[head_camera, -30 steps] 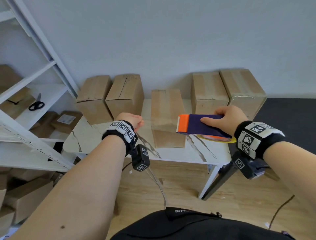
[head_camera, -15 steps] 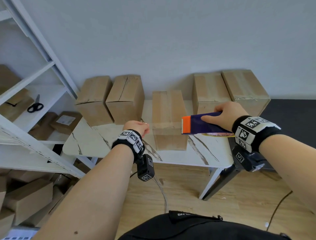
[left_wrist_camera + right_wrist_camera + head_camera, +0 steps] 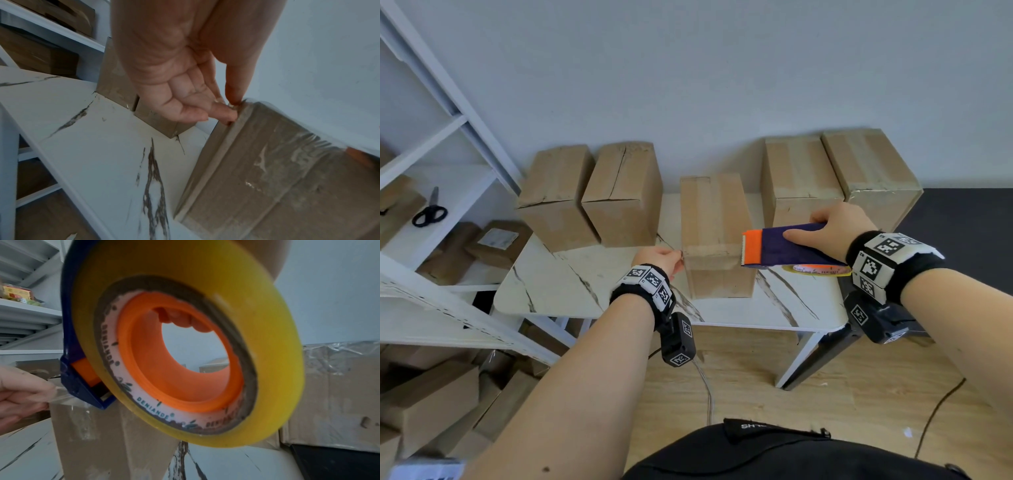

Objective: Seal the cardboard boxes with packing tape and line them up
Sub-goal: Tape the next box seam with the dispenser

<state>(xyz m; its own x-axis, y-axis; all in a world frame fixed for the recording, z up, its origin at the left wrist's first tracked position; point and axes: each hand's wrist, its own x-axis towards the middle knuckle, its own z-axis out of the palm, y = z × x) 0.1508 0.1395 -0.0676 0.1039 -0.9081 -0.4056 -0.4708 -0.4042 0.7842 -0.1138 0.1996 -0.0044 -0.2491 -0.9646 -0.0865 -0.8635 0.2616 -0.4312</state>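
Two hands work one box (image 3: pixel 714 236): left hand (image 3: pixel 659 257) pinches the tape (image 3: pixel 65 398) end at its corner, right hand (image 3: pixel 835 233) grips the dispenser (image 3: pixel 784 245) beside it, keeping the strip taut.

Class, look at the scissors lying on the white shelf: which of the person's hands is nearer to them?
Left. The left hand is at the middle box's near-left corner, toward the scissors; the right hand, gripping the tape dispenser, is beyond that box.

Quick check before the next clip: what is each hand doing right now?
Left hand: pinching the clear tape end at the middle box front left corner.
Right hand: grip closed on the tape dispenser.
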